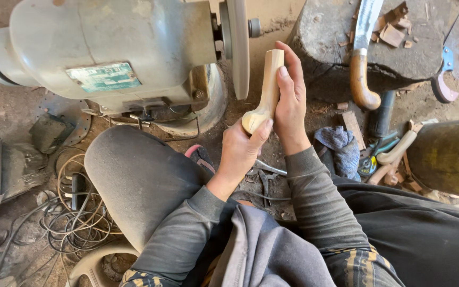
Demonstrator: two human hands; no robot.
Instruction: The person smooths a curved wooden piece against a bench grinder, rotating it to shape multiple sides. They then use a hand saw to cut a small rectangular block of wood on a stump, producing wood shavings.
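Note:
I hold a pale carved wooden piece (265, 90) upright with both hands; it has a straight shaft and a rounded knob at the bottom. My left hand (243, 146) cups the knob from below. My right hand (291, 98) wraps the shaft from the right, fingers reaching its top end. The piece stands just right of the thin grinding disc (238, 45) of a grey bench grinder (112, 48), apart from it by a small gap.
A stone block (320, 37) at the back carries a knife with a wooden handle (361, 64) and wood chips. A blue-handled tool (444, 74) lies at the right, a dark cylinder (450, 157) beside it. Coiled wires (75, 212), a cloth (341, 146) and pliers (373, 159) litter the floor.

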